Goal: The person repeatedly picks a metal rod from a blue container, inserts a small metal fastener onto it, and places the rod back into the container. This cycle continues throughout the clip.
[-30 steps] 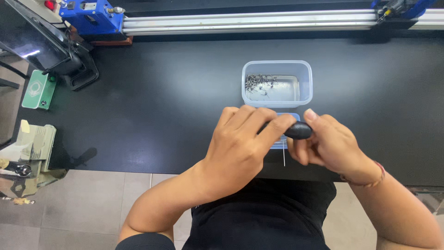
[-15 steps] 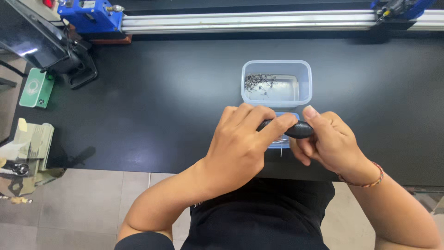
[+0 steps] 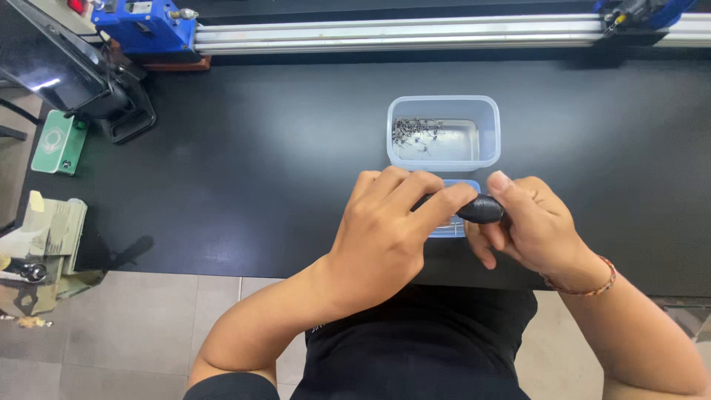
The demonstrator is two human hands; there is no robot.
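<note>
My left hand (image 3: 385, 222) and my right hand (image 3: 529, 226) meet over the front edge of a black table (image 3: 259, 163). Both grip a small black oval part (image 3: 481, 209) between their fingertips. Under the hands lies a small pale blue flat piece (image 3: 449, 226), mostly hidden by my left fingers. Just beyond the hands stands a clear plastic tub (image 3: 443, 133) with several tiny dark metal parts piled in its left corner.
A metal rail (image 3: 415, 33) with blue fixtures (image 3: 144, 22) runs along the far edge. A black device (image 3: 67, 70) and a green box (image 3: 59, 141) sit at the left. A cluttered stand (image 3: 37, 252) is on the tiled floor at lower left.
Both hands have stayed over the same spot; the fingers have shifted only slightly on the black part.
</note>
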